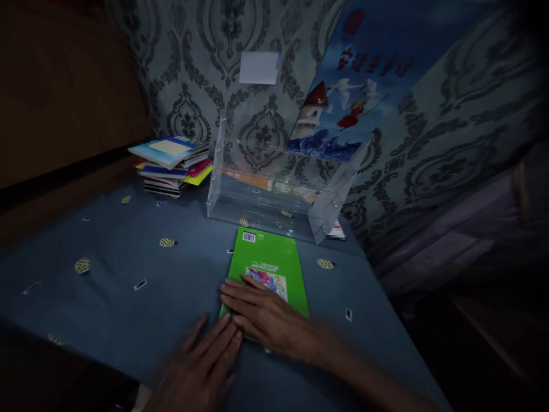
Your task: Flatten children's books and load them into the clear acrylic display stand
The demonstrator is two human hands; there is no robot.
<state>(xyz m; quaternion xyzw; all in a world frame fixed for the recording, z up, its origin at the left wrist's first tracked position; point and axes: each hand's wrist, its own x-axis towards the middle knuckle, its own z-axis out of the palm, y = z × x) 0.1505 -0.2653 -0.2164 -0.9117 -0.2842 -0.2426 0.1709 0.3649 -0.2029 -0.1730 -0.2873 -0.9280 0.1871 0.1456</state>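
My right hand [271,316] lies palm down across the near half of the green book [270,249], its fingers pointing left, stretched out and close together, with slim gaps between some of them; they pinch nothing. My left hand [198,366], somewhat blurred, comes in at the book's near left corner. Its fingers are straight, a little spread, and their tips meet that corner just beside my right thumb; I cannot tell whether they press on the cover or only on the cloth, and my left thumb is hard to make out.

The book lies flat and shut on the tabletop [111,240], nearer its right edge than its left. The barcode [249,237] sits at the book's far left corner, and the lettering reads upside down to me. My right fingers partly cover the colourful picture [279,284] on it.

Just beyond the book, towards the tabletop's far edge, stands a clear plastic rack [322,226]. A small white object [337,230], pixelated, is beside its right end. Near the far left corner of the tabletop rises an uneven stack of books [171,157]. Behind the rack, a blue poster [386,40] shows against the patterned wallpaper [189,109].
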